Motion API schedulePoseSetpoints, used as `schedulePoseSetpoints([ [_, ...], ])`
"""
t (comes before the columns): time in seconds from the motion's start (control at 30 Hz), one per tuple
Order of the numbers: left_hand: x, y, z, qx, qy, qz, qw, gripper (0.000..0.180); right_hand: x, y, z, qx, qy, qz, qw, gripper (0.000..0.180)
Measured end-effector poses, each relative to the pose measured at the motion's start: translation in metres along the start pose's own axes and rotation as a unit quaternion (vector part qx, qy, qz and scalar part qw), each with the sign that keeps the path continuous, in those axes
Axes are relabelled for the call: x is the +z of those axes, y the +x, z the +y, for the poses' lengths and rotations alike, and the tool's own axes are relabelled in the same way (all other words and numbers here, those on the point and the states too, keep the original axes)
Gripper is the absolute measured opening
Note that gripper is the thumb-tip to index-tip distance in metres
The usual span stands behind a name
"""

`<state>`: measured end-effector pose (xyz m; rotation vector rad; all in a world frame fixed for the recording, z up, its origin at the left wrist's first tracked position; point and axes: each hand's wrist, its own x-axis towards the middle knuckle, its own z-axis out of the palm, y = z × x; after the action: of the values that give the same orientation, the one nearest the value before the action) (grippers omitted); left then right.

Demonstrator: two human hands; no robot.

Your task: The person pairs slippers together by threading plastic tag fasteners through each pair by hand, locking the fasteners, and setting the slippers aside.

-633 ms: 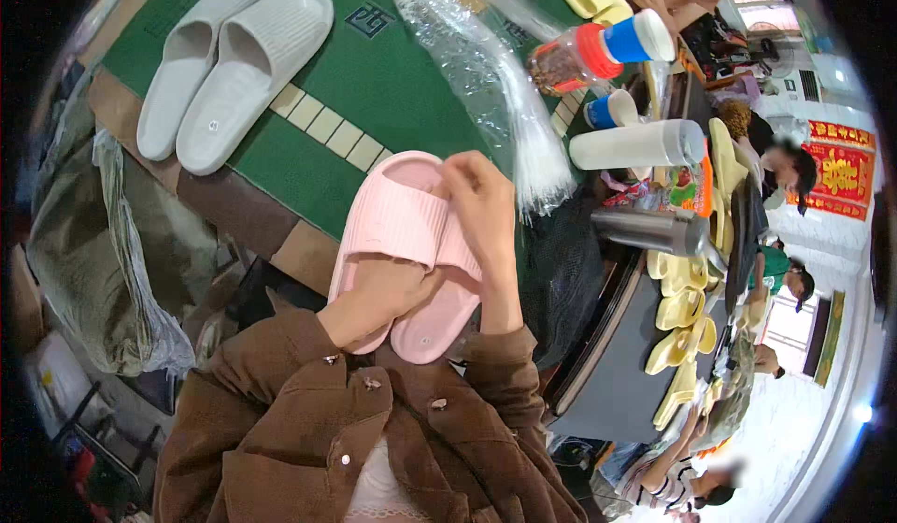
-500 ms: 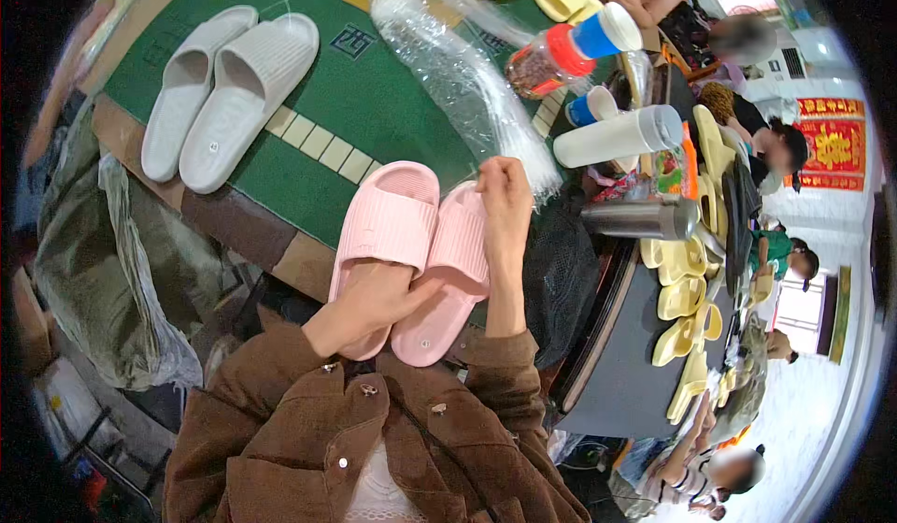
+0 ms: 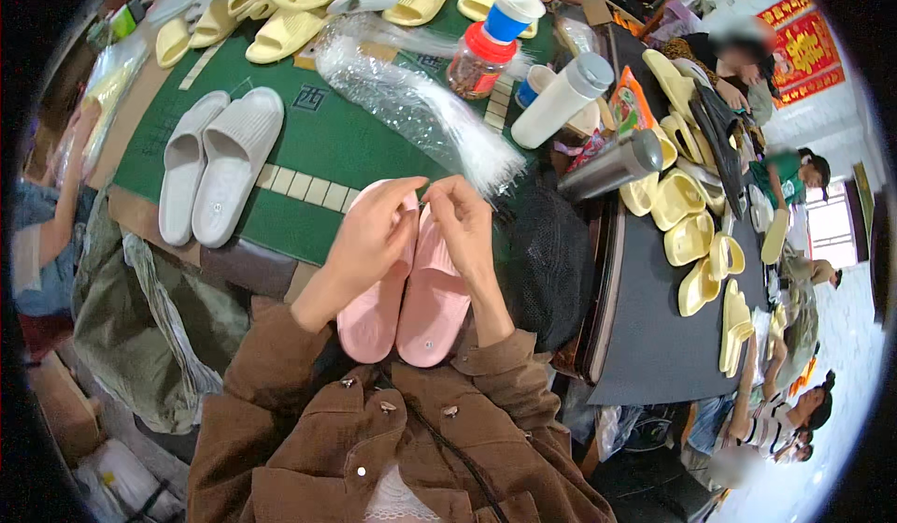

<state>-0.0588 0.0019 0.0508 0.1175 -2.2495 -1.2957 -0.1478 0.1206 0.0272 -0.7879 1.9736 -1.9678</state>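
A pair of pink slide slippers (image 3: 434, 313) lies side by side near my body, heels toward me. My left hand (image 3: 372, 238) is over the toe end of the left slipper, its fingers bent and drawn together. Beside it, over the right slipper's toe end, my right hand (image 3: 464, 231) is closed in a pinch. The fingertips of both hands nearly meet; anything thin between them is too small to make out. Just beyond lies a bundle of fine clear-white strands (image 3: 491, 160) in a plastic sleeve. A grey pair of slide slippers (image 3: 234, 172) rests to the left.
Yellow slippers (image 3: 285, 35) line the far edge of the green-topped table (image 3: 308, 144). On the right are a red-lidded jar (image 3: 478, 60) topped with paper cups, a white bottle (image 3: 561, 102) and a steel flask (image 3: 612, 168). More yellow slippers and several people are farther right.
My left hand has come out from the left slipper's foot opening and moved up to its toe end. My right hand has shifted slightly left and down, beside it. The head view has tilted.
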Motion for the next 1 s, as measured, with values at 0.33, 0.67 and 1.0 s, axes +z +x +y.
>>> schedulePoseSetpoints([
  [0.33,0.047,0.013,-0.034,-0.127,-0.135,-0.011,0.983,0.012,-0.009,0.005,0.013,0.019,0.169,0.085,0.982,0.020],
  [0.67,0.046,0.007,-0.038,-0.112,-0.183,0.036,0.976,0.010,-0.004,0.001,0.025,0.010,0.091,0.109,0.990,0.014],
  [1.0,0.048,0.010,-0.038,-0.053,-0.139,0.029,0.989,0.008,-0.010,0.000,0.025,0.043,0.062,0.072,0.995,0.016],
])
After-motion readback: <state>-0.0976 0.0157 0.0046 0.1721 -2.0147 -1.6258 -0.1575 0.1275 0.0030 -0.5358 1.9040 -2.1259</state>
